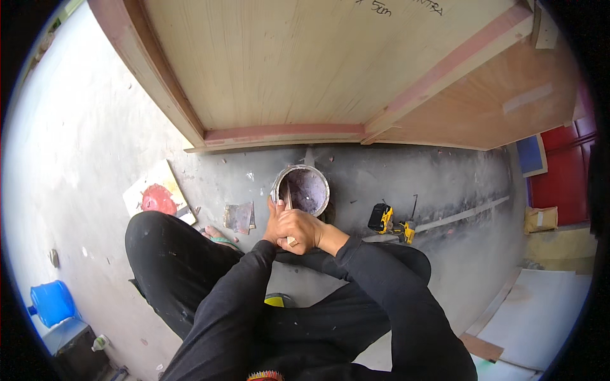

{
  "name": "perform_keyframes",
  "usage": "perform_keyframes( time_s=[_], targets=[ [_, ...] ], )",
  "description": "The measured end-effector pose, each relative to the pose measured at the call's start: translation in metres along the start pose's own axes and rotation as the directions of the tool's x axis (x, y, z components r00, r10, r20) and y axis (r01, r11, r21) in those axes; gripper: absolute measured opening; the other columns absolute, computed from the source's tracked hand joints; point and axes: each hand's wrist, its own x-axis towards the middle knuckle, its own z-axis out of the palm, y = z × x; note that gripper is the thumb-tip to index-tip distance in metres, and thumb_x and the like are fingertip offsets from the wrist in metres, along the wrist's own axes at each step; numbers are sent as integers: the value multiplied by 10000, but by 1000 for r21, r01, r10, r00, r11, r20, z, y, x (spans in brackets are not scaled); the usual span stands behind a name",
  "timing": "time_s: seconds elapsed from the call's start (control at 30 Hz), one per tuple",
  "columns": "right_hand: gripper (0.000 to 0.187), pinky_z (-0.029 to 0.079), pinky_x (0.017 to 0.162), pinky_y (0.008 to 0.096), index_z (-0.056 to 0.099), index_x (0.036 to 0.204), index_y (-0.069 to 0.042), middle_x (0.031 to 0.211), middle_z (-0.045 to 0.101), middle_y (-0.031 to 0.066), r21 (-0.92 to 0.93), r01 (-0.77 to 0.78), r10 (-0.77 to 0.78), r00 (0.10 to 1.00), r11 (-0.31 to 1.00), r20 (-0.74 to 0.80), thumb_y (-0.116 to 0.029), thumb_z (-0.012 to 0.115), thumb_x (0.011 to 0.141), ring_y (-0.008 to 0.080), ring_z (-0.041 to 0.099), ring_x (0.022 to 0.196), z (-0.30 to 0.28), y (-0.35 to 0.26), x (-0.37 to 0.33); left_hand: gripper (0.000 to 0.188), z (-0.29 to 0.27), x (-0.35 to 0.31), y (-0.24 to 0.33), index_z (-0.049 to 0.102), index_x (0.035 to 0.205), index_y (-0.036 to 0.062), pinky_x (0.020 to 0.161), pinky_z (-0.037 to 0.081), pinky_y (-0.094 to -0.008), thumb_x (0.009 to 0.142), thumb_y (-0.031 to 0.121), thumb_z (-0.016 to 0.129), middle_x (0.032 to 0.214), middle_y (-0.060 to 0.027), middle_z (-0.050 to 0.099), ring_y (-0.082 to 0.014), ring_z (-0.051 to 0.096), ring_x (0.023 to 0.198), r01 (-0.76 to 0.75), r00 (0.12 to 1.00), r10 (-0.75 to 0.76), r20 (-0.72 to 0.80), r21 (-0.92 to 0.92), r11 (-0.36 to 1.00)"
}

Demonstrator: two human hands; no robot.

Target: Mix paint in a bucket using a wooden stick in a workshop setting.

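A round can (328, 192) stands on the floor ahead of me, its rim smeared and a greyish-purple paste (307, 189) inside. A narrow wooden stick (288, 195) reaches down into the can along its left side. Both hands are closed round the stick at the can's near edge. My right hand (304, 227) wraps over the top, and the stick's pale end (292, 241) pokes out below it. My left hand (273, 223) grips from the left, its fingers partly covered by the right hand. How deep the stick goes into the paste is hidden.
Left of the can lie thin scraper blades (239, 218) and a board with red paste (159, 199). A yellow-and-black cordless drill (394, 222) lies to the right. A large wooden panel frame (286, 130) stands just beyond the can. A blue water jug (53, 303) is far left.
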Motion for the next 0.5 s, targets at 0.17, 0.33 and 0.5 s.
perform_keyframes(
  time_s=[0.17,0.33,0.5],
  targets=[
    [141,468,613,425,532,553,-36,619,580,173,-15,10,-10,1000,1000,-4,-140,621,588,358,579,631,-1,24,-4,679,-7,-1,-25,133,1462,34,1049,315,-327,998,494,319,1402,-167,359,-259,372,1275,-301,950,269,162,227,926],
    [132,447,596,420,513,529,-55,582,561,138,-104,-103,109,993,989,48,-131,608,580,350,546,593,13,30,-26,648,7,4,-5,65,1482,139,976,387,-342,996,521,258,1280,-208,477,-304,466,1181,36,995,-53,-82,-195,980],
    [117,472,588,440,556,547,-51,587,588,157,-122,-229,240,967,966,84,-150,589,599,361,578,593,14,19,-23,617,5,5,-16,99,1484,181,966,401,-365,996,509,287,1288,-195,477,-309,517,1118,181,982,-186,1,-245,952]
  ],
)
